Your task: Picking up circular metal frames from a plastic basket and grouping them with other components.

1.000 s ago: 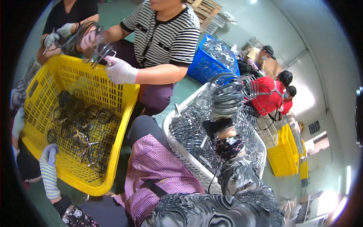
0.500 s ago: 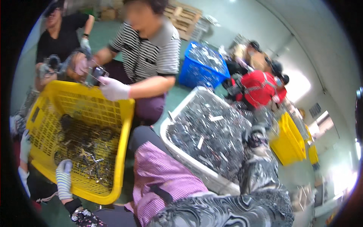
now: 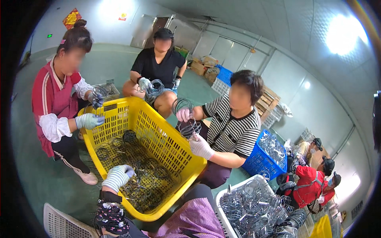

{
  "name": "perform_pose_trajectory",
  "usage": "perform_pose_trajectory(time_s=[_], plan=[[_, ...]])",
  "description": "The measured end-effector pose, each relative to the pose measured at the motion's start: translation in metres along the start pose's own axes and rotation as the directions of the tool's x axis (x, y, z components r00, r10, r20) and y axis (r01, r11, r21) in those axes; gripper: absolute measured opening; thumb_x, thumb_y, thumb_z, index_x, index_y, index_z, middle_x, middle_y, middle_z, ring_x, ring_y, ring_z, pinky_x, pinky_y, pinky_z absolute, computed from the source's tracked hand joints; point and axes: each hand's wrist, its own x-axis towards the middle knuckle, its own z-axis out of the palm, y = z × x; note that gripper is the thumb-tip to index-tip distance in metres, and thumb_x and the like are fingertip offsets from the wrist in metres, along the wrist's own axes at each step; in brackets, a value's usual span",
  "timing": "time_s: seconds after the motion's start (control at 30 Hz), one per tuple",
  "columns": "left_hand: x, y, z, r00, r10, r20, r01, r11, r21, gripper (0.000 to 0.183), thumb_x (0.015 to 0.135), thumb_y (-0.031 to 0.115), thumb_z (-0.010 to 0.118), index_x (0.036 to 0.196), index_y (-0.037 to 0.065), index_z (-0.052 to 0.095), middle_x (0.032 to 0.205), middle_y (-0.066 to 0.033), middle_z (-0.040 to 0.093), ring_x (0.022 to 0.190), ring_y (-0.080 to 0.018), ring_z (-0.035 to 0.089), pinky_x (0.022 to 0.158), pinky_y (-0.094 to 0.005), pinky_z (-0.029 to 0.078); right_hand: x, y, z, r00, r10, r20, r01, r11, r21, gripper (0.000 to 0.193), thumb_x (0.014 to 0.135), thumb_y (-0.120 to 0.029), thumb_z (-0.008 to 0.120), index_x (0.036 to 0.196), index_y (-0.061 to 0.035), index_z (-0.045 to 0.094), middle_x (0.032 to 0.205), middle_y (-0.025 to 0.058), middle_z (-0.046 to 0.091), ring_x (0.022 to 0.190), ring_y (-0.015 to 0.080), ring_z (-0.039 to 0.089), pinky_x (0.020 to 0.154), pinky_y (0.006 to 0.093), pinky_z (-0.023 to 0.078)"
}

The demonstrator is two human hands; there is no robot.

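Wire rings, dark, one tangled heap: on the floor of the yellow crate, to the right of your left hand. That hand, in a striped glove: at the crate's near-left rim, fingers bent — whether they pinch anything, you cannot tell. Nearer hand: this one; your right hand, out of view. Heap's long axis: far left to near right, along the crate. Single rings: round, variously tilted — no shared direction.

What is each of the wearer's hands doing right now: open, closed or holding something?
Left hand: at the rim of the yellow basket, fingers bent; whether it grips anything cannot be told.
Right hand: not in view.
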Motion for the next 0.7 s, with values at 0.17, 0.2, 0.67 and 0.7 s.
perform_pose_trajectory(time_s=[0.17,0.2,0.67,0.7], plan=[[-0.014,-0.025,0.005,0.992,-0.127,0.007,0.126,0.988,0.092,0.035,0.082,0.036,0.057,0.104,0.010,0.064,0.100,-0.0152,0.065,0.095,-0.0315,0.060,0.085,-0.0380,0.046,0.026,0.044,0.032,0.975,0.059,-0.213,-0.109,0.966,-0.234,0.037,0.094,-0.038,0.038,0.085,-0.0089,0.059,0.072,0.0084,0.059,0.065,0.0251,0.056,0.058,0.0353,0.045],[-0.016,-0.026,0.004,0.990,-0.139,0.010,0.138,0.985,0.109,0.036,0.082,0.036,0.056,0.105,0.010,0.064,0.101,-0.0150,0.064,0.095,-0.0310,0.060,0.086,-0.0380,0.045,0.028,0.053,0.051,0.933,0.049,-0.356,-0.159,0.945,-0.286,0.039,0.094,-0.040,0.038,0.085,-0.0089,0.060,0.074,0.0094,0.060,0.066,0.0256,0.057,0.059,0.0352,0.045],[-0.014,-0.017,0.005,0.990,-0.139,0.015,0.137,0.985,0.103,0.037,0.083,0.040,0.054,0.106,0.013,0.064,0.103,-0.0145,0.064,0.097,-0.0309,0.059,0.087,-0.0388,0.044,0.021,0.051,0.031,0.932,-0.217,-0.292,0.144,0.957,-0.251,0.044,0.092,-0.044,0.038,0.069,-0.0112,0.056,0.059,0.0041,0.053,0.048,0.0228,0.049,0.041,0.0353,0.039],[-0.013,-0.011,0.003,0.990,-0.141,0.022,0.137,0.984,0.113,0.037,0.083,0.041,0.053,0.105,0.014,0.064,0.102,-0.0145,0.064,0.097,-0.0308,0.059,0.086,-0.0389,0.045,0.012,0.044,0.037,0.998,0.054,0.016,-0.048,0.970,-0.238,0.046,0.091,-0.045,0.038,0.069,-0.0103,0.057,0.059,0.0050,0.054,0.049,0.0233,0.051,0.041,0.0355,0.039]])
